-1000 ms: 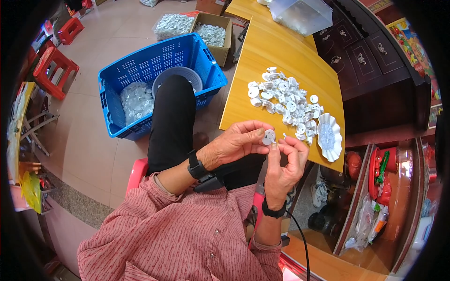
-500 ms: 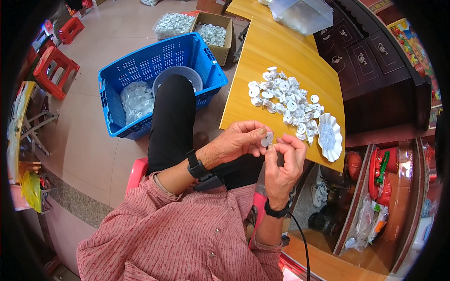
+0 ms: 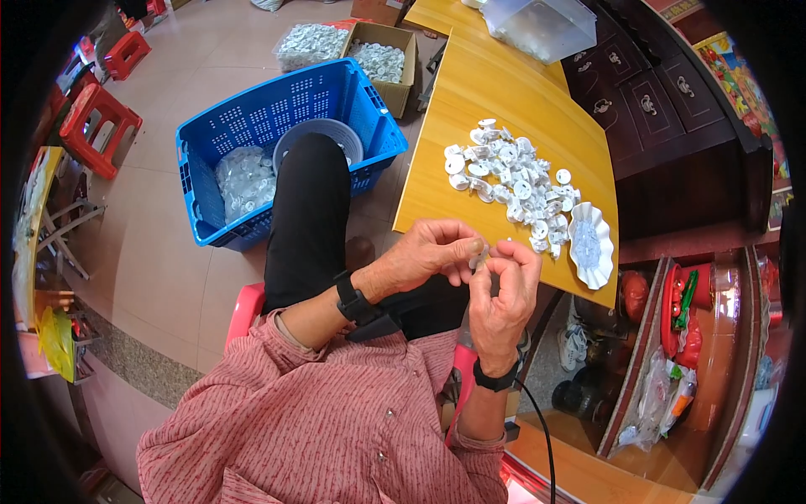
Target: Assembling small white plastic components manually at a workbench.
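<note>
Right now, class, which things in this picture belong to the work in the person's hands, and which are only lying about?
In the work:
left hand and right hand, pinching a small white part
heap of white parts on the wooden table
white scalloped dish

Lying about:
blue crate
cardboard box
red stools
clear tub

Right hand (image 3: 501,290) drawn closer to left hand (image 3: 430,254), fingers now closed together over small white disc (image 3: 478,252), disc mostly hidden
</note>
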Demonstrator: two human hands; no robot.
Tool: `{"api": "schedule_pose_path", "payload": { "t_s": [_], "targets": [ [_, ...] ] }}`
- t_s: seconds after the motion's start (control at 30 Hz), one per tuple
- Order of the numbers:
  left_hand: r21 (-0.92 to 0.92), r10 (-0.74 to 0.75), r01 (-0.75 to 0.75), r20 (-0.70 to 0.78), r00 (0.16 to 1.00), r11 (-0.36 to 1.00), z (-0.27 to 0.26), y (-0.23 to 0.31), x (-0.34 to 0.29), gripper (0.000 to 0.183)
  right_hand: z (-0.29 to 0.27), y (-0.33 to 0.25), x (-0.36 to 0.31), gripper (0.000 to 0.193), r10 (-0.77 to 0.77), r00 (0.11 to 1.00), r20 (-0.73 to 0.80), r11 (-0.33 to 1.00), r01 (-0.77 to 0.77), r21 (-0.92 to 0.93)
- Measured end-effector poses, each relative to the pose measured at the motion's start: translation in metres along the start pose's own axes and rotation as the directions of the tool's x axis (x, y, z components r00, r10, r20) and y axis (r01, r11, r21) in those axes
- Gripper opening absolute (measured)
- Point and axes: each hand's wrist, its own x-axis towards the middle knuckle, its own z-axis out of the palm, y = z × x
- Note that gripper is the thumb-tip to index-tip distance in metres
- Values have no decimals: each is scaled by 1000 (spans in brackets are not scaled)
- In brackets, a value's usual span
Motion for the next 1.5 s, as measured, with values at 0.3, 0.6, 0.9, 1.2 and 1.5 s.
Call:
{"api": "schedule_pose_path", "payload": {
  "t_s": [0.3,0.6,0.9,1.2,1.5],
  "targets": [
    [-61,-27,27,-4,1000,998,0,1,-2,30,-3,-1,0,10,63,997,48,993,-67,95],
    [-51,-35,36,6,999,998,-1,0,0,31,3,0,-2,10,74,997,28,992,-76,97],
    [-60,-69,66,-42,997,996,1,4,-1,28,-3,-8,0,9,102,991,-87,995,-101,7],
    [-21,80,-87,-222,972,996,-20,35,0,30,-62,-89,9,13,-319,861,-397,811,465,355],
    [7,272,-307,-484,832,952,-62,88,3,27,-65,-158,32,21,-125,548,-827,642,681,354]
  ]
}}
